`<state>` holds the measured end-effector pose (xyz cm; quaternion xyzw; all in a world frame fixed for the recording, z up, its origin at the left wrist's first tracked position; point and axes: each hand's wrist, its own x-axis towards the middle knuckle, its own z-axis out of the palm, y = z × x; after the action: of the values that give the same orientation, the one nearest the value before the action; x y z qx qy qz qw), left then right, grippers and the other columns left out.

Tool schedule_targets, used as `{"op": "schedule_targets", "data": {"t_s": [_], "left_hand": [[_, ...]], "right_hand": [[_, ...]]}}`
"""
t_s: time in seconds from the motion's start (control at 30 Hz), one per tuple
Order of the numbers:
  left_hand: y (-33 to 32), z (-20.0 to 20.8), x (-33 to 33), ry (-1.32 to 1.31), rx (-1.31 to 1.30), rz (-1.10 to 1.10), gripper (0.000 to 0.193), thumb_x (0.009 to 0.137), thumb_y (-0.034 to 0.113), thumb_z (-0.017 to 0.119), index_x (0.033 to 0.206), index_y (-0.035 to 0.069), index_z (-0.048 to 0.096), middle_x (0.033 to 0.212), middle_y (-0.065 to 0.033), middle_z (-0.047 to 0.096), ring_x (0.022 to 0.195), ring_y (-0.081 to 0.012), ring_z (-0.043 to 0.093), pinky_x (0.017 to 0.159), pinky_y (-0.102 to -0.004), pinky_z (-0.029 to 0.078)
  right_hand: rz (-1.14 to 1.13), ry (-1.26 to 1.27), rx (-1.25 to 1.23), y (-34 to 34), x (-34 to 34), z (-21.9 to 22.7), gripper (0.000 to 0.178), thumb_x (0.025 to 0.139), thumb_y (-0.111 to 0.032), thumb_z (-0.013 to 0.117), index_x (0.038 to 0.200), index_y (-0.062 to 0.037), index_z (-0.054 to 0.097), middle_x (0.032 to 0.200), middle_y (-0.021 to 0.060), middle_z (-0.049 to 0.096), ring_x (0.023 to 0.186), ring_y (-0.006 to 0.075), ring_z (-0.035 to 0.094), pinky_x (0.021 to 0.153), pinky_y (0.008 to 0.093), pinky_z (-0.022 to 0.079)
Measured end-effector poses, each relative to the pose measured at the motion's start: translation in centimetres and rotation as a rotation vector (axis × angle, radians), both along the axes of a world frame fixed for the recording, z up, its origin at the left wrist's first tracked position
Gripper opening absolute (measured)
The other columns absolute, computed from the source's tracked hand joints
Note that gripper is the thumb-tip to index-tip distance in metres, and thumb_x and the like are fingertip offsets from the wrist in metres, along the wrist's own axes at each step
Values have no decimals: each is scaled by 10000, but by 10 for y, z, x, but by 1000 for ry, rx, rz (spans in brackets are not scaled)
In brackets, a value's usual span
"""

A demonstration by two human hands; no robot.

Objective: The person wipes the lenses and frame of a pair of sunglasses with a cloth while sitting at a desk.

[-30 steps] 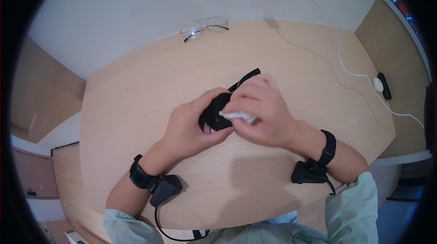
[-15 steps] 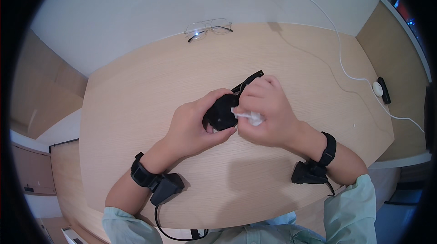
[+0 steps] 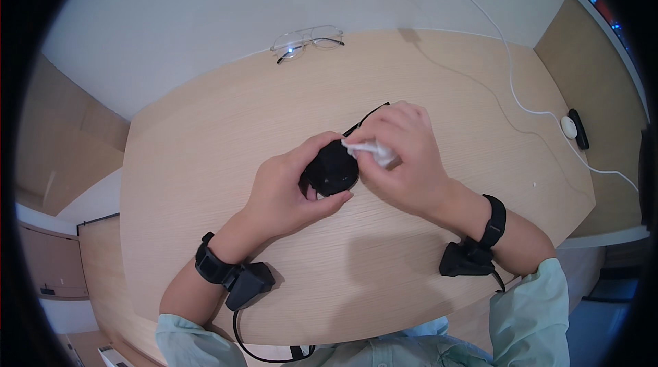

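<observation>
Right now the left hand (image 3: 288,192) is pinching dark sunglasses (image 3: 332,169) by one lens, thumb below and fingers curled over the top, so it is gripping the frame firmly above the middle of the table (image 3: 205,161). The lens is looking glossy, black and roundish, and one thin black arm of the sunglasses is running up and to the right from it, toward the far edge of the table, which gives the long axis a slant that way. The right hand (image 3: 404,154) is pressing a small crumpled white cloth (image 3: 373,153) against the lens's right rim, fingers closed on the soft wad. The table is showing a pale, fine-grained wood surface with rounded corners, matte and smooth. Near the table's far edge, thin wire-framed clear glasses (image 3: 306,41) are lying with arms folded. A white cable (image 3: 510,72) is trailing from the wall across the table's right side to a small white disc (image 3: 569,126), with a slim black bar (image 3: 580,128) just beside it. Beyond the table a plain pale wall is standing, with brown panels at either side. Black bands with boxy units are sitting on both wrists.
</observation>
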<state>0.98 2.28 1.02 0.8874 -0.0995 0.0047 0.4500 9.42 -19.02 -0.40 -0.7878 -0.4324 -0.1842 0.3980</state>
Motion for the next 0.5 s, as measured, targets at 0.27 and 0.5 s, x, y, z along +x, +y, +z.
{"op": "schedule_targets", "data": {"t_s": [0.27, 0.5], "left_hand": [[1, -5, 1, -69, -21, -5, 722, 774, 151, 906, 1412, 62, 580, 818, 23, 670, 629, -31, 562, 580, -200, 461], [0, -6, 2, -66, -4, -3, 718, 768, 135, 886, 1414, 67, 580, 878, 1, 700, 635, -45, 572, 585, -207, 468]], "right_hand": [[49, 18, -44, 2, -3, 3, 185, 818, -130, 753, 1001, -140, 727, 1003, 20, 650, 1038, 245, 589, 1004, 428, 363], [225, -24, -51, 0, -3, 2, 215, 748, -100, 765, 959, -140, 749, 995, 21, 641, 1023, 237, 608, 988, 443, 388]]}}
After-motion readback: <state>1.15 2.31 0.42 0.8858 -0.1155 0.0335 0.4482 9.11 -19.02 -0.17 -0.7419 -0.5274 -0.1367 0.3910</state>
